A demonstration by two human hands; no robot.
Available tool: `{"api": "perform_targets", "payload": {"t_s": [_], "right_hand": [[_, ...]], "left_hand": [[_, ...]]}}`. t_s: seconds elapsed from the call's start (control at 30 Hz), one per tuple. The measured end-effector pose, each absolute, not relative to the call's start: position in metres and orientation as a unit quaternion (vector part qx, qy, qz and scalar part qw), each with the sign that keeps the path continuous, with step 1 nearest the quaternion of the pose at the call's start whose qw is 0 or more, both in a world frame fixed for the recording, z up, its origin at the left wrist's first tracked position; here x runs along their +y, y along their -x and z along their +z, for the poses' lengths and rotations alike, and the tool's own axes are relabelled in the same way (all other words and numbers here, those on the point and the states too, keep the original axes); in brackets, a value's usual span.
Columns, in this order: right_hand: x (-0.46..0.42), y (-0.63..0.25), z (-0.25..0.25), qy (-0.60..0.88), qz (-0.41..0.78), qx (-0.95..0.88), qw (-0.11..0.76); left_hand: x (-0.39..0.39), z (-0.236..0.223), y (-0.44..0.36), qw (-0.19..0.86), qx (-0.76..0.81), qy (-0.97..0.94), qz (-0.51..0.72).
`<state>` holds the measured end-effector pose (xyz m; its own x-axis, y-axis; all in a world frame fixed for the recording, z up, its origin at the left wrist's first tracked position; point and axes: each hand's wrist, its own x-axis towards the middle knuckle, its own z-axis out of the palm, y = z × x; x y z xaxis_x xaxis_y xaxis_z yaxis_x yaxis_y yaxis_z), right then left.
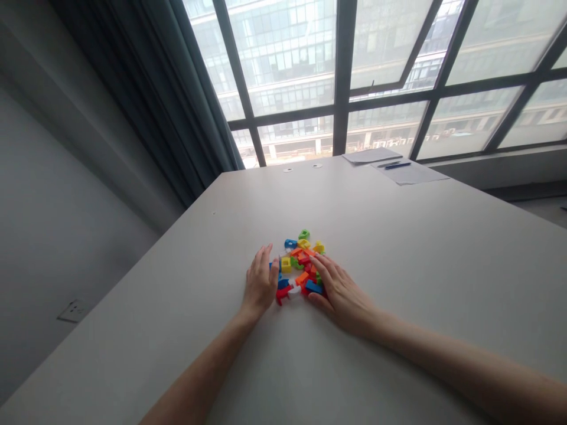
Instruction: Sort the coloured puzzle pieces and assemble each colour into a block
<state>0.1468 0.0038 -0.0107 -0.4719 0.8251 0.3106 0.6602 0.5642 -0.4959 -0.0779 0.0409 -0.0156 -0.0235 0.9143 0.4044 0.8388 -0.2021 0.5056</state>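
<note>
Small plastic building blocks in several colours lie in a loose pile on the white table (398, 260). My left hand (262, 280) is open along the pile's left side, its thumb beside a yellow block (286, 265). My right hand (339, 292) rests open against the right side, fingers over some of the pieces and thumb near a blue block (314, 287). A red block (283, 293) lies at the near edge beside a white one (295, 290). Farthest out sits a green block (303, 234), with another blue block (290, 243) near it. Some blocks are hidden by my fingers.
Papers (372, 155) lie at the table's far right, with a dark pen (397, 166) on one sheet. Two small white discs (287, 170) are near the far edge. A dark curtain (177, 94) and windows stand beyond; a wall socket (73, 311) is at left.
</note>
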Motion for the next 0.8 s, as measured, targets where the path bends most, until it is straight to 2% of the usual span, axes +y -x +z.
{"api": "perform_targets", "payload": {"t_s": [0.2,0.3,0.43,0.6,0.8], "right_hand": [[0.052,-0.13,0.006,0.422,0.174,-0.82,0.346],[0.103,-0.125,0.008,0.488,0.222,-0.764,0.359],[0.15,-0.109,0.003,0.492,0.269,-0.751,0.349],[0.155,-0.09,-0.002,0.509,0.316,-0.723,0.343],[0.144,-0.069,0.001,0.567,0.323,-0.653,0.385]], "left_hand": [[0.033,0.0,0.082,0.077,0.617,-0.687,0.377],[0.013,0.009,0.072,0.045,0.58,-0.758,0.297],[-0.008,0.008,0.053,0.011,0.511,-0.841,0.175],[-0.005,0.005,0.049,-0.033,0.519,-0.842,0.141],[-0.001,0.013,0.088,-0.042,0.537,-0.835,0.116]]}}
